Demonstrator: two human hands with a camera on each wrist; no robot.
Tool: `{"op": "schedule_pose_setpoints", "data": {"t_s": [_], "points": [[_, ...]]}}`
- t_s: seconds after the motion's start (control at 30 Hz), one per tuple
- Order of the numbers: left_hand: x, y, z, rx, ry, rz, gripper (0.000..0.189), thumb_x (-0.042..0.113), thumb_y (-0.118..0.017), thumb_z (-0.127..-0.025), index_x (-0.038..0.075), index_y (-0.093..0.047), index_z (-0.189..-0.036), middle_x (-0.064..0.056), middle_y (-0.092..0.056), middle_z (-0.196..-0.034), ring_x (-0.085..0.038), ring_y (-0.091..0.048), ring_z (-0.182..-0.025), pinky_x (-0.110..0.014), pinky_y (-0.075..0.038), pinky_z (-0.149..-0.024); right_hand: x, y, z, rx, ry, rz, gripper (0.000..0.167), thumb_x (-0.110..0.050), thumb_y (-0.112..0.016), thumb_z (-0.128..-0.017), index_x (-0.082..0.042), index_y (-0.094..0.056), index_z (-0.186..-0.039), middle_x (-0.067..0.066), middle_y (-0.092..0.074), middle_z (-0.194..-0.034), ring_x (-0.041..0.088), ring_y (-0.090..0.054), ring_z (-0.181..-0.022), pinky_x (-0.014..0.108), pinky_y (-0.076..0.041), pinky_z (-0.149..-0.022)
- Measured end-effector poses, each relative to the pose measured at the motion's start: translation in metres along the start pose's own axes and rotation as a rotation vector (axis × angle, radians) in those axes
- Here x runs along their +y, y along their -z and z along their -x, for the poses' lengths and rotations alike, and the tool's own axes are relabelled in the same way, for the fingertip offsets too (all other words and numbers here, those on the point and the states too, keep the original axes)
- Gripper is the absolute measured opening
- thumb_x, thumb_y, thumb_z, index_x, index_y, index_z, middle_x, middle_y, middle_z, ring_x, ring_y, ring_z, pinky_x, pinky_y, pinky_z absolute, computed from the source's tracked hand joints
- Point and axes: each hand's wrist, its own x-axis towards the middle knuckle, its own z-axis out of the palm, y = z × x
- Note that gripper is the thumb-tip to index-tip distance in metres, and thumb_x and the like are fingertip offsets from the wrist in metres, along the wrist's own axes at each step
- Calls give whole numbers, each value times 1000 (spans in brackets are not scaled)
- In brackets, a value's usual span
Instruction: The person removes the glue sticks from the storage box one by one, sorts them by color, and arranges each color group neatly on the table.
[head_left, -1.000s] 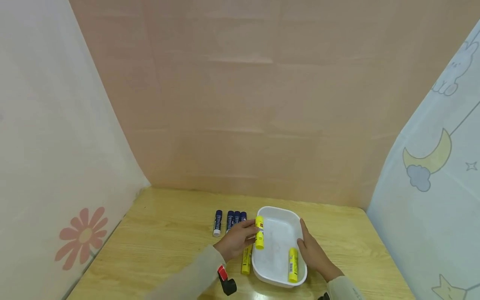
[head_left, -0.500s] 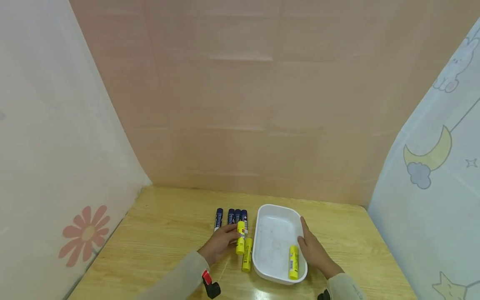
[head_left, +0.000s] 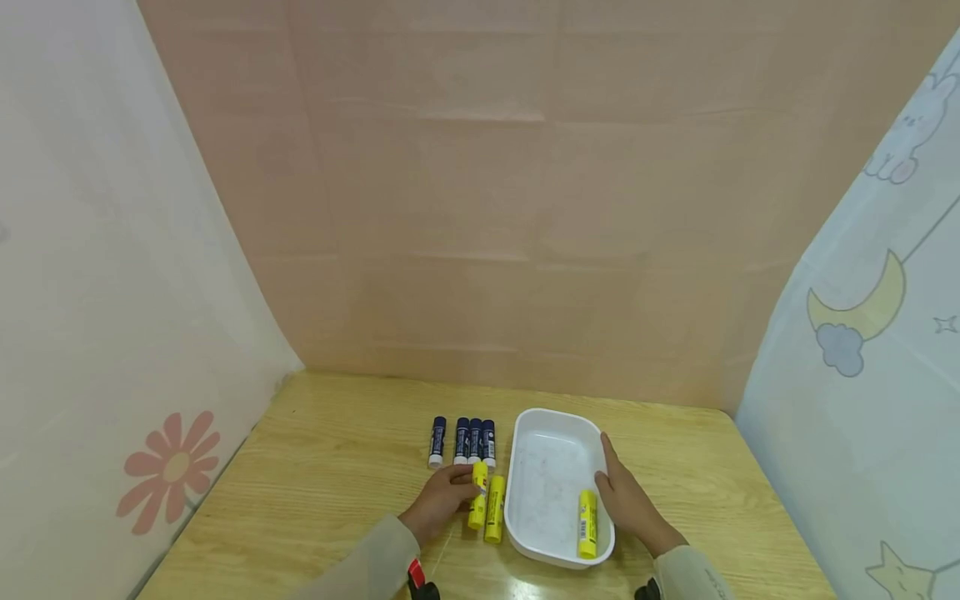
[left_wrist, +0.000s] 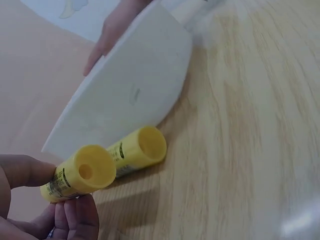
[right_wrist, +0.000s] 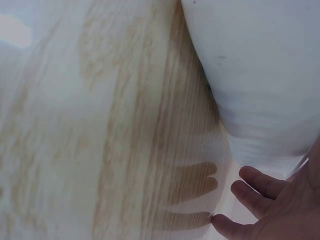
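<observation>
My left hand [head_left: 442,502] pinches a yellow glue stick [head_left: 478,497] between thumb and fingers, close over the table left of the tray. In the left wrist view that glue stick [left_wrist: 82,172] shows its hollow end. A second yellow glue stick [head_left: 494,510] lies right beside it, against the tray's left side. The white tray [head_left: 534,546] is a rounded rectangle, with one yellow glue stick [head_left: 587,525] lying inside at its near right corner. At the tray's right rim my right hand [head_left: 628,502] grips the wall, thumb over the edge and fingers outside.
Behind my left hand, several dark blue glue sticks with white ends lie on the wooden table [head_left: 337,467]: three side by side [head_left: 476,442] and one apart [head_left: 437,442] to their left. A tan backdrop and pale patterned side sheets enclose the table.
My left hand has carried its yellow glue stick from over the tray's left edge leftward, then down toward the table beside the other yellow one. The right hand stays on the tray.
</observation>
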Motion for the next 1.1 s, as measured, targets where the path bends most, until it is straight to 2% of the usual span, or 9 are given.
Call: {"op": "schedule_pose_setpoints", "data": {"t_s": [0.17, 0.5, 0.83, 1.1], "points": [[-3, 0, 0, 26, -17, -59, 53, 10, -66, -90, -6, -46, -137, -14, -58, -118, -21, -59, -99, -35, -55, -81, 0, -1, -1, 0, 0, -1, 66, -11, -33, -105, -7, 9, -155, 20, -2, -160, 40, -12, -144, 55, -15, -114], [-4, -6, 1, 68, 9, -146, 48, 8, -67, -90, -5, -50, -133, -10, -59, -112, -20, -57, -97, -33, -55, -79, -1, -1, -1, 10, 21, -1, 67, -10, -35, -104, -6, 8, -155, 22, -3, -160, 41, -13, -143, 55, -16, -114], [-9, -10, -4, 102, -20, -254, 46, 7, -67, -88, 0, -53, -132, -7, -59, -109, -21, -58, -97, -37, -54, -82, -1, -1, -2, 16, 26, 1, 67, -10, -36, -104, -5, 8, -155, 22, -4, -160, 42, -14, -143, 56, -17, -113], [-12, -12, -7, 116, 8, -285, 46, 9, -66, -89, 2, -52, -133, -5, -59, -108, -19, -58, -96, -37, -54, -82, 1, -1, -2, 8, 15, 0, 66, -10, -34, -104, -5, 8, -155, 22, -3, -160, 42, -13, -143, 56, -15, -114]]}}
